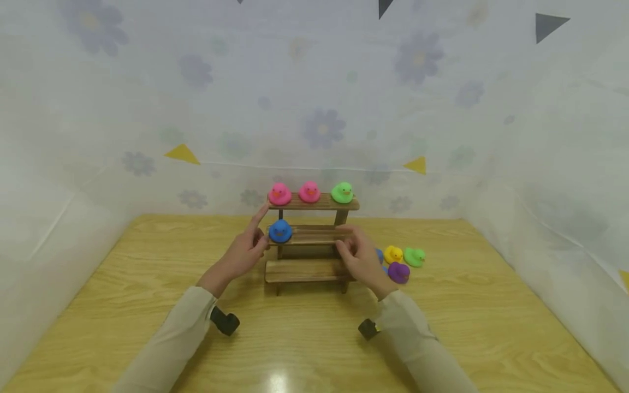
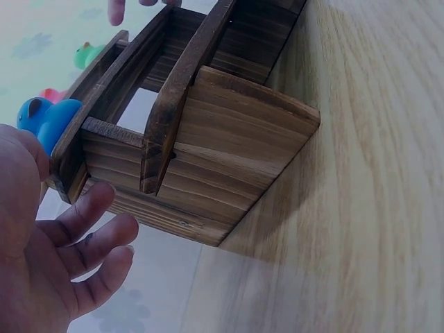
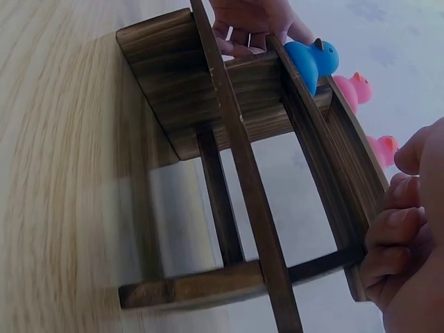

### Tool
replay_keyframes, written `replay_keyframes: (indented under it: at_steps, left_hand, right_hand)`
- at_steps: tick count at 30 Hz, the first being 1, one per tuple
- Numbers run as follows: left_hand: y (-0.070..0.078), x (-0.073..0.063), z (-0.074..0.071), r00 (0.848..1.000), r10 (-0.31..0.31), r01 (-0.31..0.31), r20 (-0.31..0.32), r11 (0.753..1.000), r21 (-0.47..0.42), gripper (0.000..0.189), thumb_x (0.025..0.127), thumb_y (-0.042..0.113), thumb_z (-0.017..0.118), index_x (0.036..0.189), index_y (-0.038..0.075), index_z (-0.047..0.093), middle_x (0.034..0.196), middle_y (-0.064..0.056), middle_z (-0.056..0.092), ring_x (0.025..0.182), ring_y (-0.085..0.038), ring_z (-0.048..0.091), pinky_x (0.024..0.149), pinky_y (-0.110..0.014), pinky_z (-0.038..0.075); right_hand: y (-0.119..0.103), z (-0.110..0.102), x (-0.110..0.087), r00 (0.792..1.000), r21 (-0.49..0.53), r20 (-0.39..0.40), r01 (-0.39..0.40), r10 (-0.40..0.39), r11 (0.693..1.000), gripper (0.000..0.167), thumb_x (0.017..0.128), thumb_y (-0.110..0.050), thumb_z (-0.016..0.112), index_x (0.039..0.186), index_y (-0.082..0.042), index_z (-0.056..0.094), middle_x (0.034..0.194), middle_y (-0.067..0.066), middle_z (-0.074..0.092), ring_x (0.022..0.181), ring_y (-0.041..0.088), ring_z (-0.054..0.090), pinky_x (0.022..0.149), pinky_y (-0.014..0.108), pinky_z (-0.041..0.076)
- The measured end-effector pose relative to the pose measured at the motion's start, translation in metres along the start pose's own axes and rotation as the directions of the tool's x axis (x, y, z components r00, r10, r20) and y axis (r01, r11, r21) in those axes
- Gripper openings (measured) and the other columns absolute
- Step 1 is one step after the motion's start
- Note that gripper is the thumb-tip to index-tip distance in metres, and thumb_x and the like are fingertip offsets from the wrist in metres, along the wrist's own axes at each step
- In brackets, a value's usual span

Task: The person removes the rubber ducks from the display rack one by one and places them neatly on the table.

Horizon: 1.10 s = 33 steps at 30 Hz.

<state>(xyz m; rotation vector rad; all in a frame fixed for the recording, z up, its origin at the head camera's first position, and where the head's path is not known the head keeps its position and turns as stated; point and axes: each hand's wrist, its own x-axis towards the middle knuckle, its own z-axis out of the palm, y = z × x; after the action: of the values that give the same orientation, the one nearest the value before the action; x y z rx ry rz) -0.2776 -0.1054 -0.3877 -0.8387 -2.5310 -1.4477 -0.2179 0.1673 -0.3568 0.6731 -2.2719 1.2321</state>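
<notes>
A small three-tier wooden shelf rack [image 1: 309, 270] stands on the table. Two pink ducks [image 1: 279, 194] and a green duck [image 1: 342, 192] sit on its top tier, and a blue duck [image 1: 280, 231] sits at the left of the middle tier. My left hand [image 1: 241, 254] is at the rack's left side, index finger extended to the top tier's end, thumb beside the blue duck; its other fingers are loosely bent in the left wrist view. My right hand [image 1: 365, 259] holds the middle tier's right end with bent fingers [image 3: 392, 225]. Its exact contact is partly hidden.
Right of the rack, behind my right hand, lie a yellow duck [image 1: 393, 254], another green duck [image 1: 414, 257], a purple duck [image 1: 398, 272] and partly hidden blue ones [image 1: 380, 255]. A flower-patterned white sheet [image 1: 321, 109] hangs behind and beside the wooden table [image 1: 295, 338].
</notes>
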Motion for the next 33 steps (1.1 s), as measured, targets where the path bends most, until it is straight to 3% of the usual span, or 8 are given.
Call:
replay_keyframes:
  at_steps: [9,15,20,26,33]
  left_hand:
    - [0.000,0.002,0.002,1.000,0.002,-0.002,0.012,1.000,0.004,0.069,0.100,0.010,0.041,0.156,0.033,0.008,0.078,-0.019,0.057,0.058,-0.016,0.046,0.055,-0.030,0.043]
    - [0.001,0.004,0.001,1.000,0.008,-0.008,0.016,1.000,0.007,0.070,0.099,0.009,0.041,0.156,0.032,0.008,0.081,-0.021,0.058,0.058,-0.016,0.045,0.055,-0.030,0.042]
    - [0.001,0.002,-0.001,1.000,0.005,-0.005,0.007,1.000,0.016,0.070,0.099,0.009,0.041,0.156,0.030,0.008,0.078,-0.017,0.058,0.059,-0.016,0.046,0.056,-0.030,0.042]
    - [-0.001,-0.001,-0.003,1.000,-0.010,0.010,0.003,1.000,0.001,0.069,0.099,0.008,0.040,0.156,0.032,0.009,0.071,-0.005,0.052,0.057,-0.015,0.044,0.055,-0.030,0.042]
    - [-0.003,0.003,-0.001,1.000,-0.014,0.014,-0.008,1.000,-0.019,0.069,0.099,0.007,0.041,0.156,0.032,0.011,0.069,-0.010,0.051,0.056,-0.016,0.044,0.055,-0.030,0.042]
  right_hand:
    - [-0.004,0.013,0.011,1.000,0.023,-0.028,0.013,-0.013,1.000,0.022,0.090,0.006,0.059,0.111,0.009,0.058,0.056,0.002,0.042,0.049,0.002,0.033,0.048,0.020,0.031]
    - [0.018,0.026,0.019,0.994,-0.089,-0.031,0.099,-0.103,0.991,0.023,0.088,-0.003,0.064,0.110,-0.003,0.060,0.053,-0.006,0.040,0.047,0.002,0.033,0.046,0.021,0.031]
    - [0.015,0.033,0.024,0.995,-0.146,-0.008,0.101,-0.103,0.984,0.025,0.088,-0.007,0.064,0.112,-0.004,0.058,0.053,-0.007,0.037,0.046,0.002,0.032,0.047,0.022,0.033]
    - [0.015,0.043,0.031,0.994,-0.070,-0.013,0.109,-0.110,0.992,0.024,0.089,-0.008,0.065,0.111,-0.002,0.060,0.052,-0.006,0.035,0.045,0.001,0.030,0.047,0.023,0.032]
    - [0.020,0.055,0.039,0.996,-0.005,0.037,0.081,-0.081,0.997,0.025,0.089,-0.009,0.065,0.113,-0.004,0.060,0.052,-0.006,0.037,0.046,0.002,0.032,0.051,0.023,0.034]
